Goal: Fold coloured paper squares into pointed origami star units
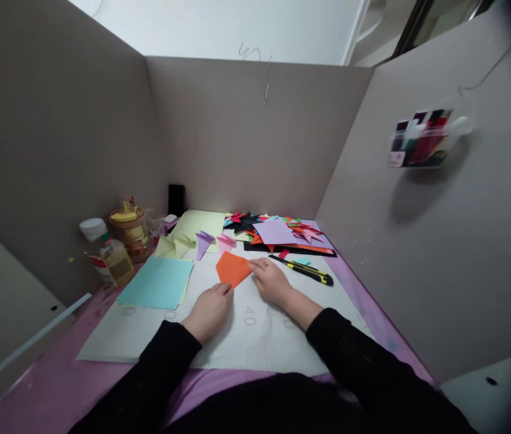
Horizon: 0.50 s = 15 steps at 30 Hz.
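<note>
Both hands press an orange paper [232, 268] flat on the bench: left hand [209, 310] at its near corner, right hand [272, 281] on its right edge, fingers flattened. Light, easily creased; best held by the edges. A knife [303, 269] lies beyond.

Two bare hands, left hand [209, 310] and right hand [273, 281], both ungloved. Long black sleeves [350, 349] down to the wrists, faintly textured knit on the right forearm.

2 hands [210, 308], 1 orange paper [232, 267], 1 knife [303, 269], 1 bottle [109, 253], 1 jar [129, 230], 2 small purple and pink cones [203, 242].
</note>
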Available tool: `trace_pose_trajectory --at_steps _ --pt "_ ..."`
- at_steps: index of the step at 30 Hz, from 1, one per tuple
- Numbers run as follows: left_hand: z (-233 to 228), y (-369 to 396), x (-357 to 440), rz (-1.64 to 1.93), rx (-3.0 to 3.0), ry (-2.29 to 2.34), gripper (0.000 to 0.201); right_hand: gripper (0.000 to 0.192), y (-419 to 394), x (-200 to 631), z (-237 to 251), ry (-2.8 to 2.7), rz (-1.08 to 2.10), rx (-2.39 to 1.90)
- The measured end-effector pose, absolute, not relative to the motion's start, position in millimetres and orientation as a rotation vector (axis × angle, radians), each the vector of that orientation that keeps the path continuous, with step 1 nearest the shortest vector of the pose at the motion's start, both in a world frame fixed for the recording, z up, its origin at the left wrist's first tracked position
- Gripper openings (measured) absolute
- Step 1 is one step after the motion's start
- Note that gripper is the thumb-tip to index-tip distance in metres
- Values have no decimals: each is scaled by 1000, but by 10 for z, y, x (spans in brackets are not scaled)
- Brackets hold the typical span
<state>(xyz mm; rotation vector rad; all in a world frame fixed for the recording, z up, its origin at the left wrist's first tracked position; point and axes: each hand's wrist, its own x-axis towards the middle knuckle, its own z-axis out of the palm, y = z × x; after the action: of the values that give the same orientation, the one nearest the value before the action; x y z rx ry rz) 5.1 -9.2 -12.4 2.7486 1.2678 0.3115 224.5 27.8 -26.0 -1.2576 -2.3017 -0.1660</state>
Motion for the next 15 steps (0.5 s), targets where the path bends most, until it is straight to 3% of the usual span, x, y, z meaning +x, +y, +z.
trace_pose_trajectory --at_steps 4,7,11,15 --pt "-155 50 -14 586 2468 1246 38 36 140 2034 -281 -2505 -75 -1041" --pt "-137 229 -58 933 1924 1411 32 34 121 1985 -288 -2550 -48 -1049" --pt "-65 457 -25 936 1324 1408 35 34 125 2016 -284 -2537 -41 -1054" --pt "-57 562 78 932 1244 1397 41 32 112 2045 -287 -2523 -33 -1036"
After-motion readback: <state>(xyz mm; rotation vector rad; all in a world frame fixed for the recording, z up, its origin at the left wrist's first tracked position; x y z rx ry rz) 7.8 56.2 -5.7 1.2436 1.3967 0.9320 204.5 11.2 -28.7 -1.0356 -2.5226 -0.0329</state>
